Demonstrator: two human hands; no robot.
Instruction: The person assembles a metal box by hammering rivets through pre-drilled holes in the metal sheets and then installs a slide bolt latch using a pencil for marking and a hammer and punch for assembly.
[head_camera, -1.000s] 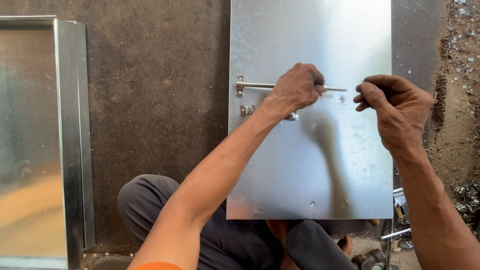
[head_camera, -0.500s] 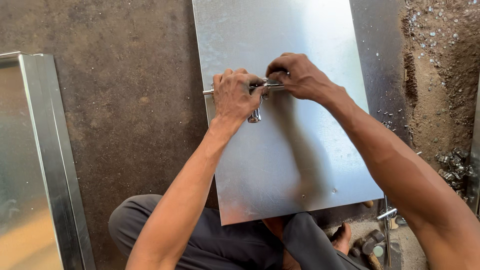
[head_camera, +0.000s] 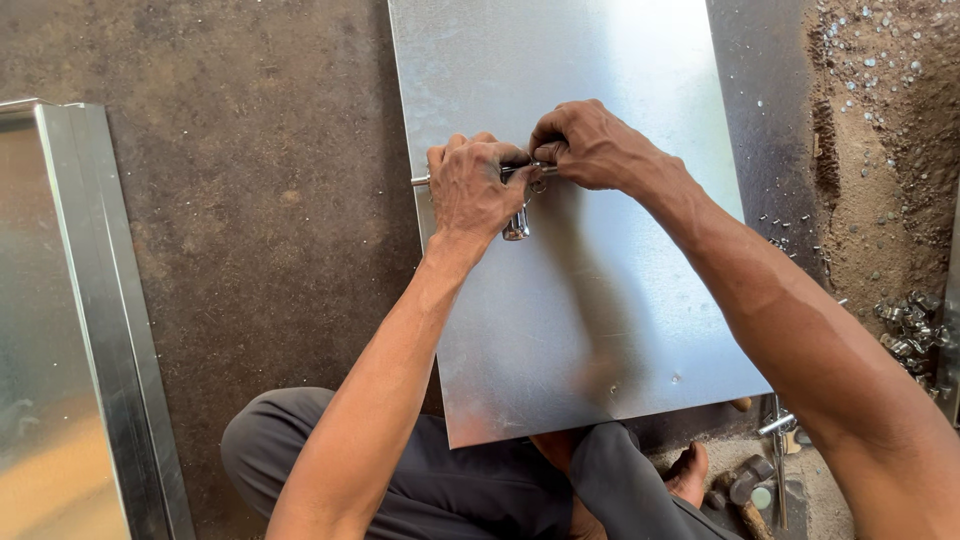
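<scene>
Folded sheet-metal frame lies on dark floor at left. Small fasteners scattered over dirt at upper right. Pile of shiny metal fittings at right edge. Hammer near foot.

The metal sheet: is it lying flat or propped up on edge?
Flat: the metal sheet rests face-up on the floor.

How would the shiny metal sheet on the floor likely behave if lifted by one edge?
The metal sheet looks thin and broad, so it would probably flex or wobble rather than stay rigid. Its smooth, glossy face suggests a slippery grip, and the bare edges may be sharp. The bolt latch under the left hand and right hand likely adds slight weight to that side.
</scene>
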